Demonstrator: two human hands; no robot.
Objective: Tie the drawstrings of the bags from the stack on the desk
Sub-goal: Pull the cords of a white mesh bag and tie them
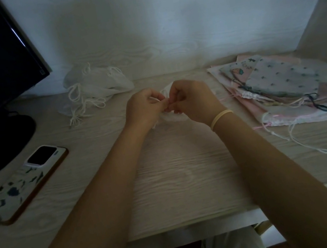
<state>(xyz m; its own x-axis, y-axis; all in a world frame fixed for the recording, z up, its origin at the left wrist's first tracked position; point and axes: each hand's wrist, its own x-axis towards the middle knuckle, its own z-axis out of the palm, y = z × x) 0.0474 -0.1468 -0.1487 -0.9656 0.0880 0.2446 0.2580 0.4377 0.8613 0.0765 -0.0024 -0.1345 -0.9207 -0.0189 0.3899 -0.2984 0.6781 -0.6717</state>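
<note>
At mid-desk [176,165], left hand [143,110] and right hand [191,101] pinch a white bag's [171,119] drawstrings mid-knot; white finished bags [99,84] lie far left, while the patterned stack [282,86] awaits.

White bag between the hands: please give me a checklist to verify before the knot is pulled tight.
1. Left hand pinches a drawstring: ok.
2. Right hand grips the other end: cannot tell, fingers hide it.
3. White bag rests on the desk: ok.
4. Knot formed: cannot tell.
5. Stack of patterned bags apart from the hands: ok.
6. Pile of white bags apart from the hands: ok.
</note>
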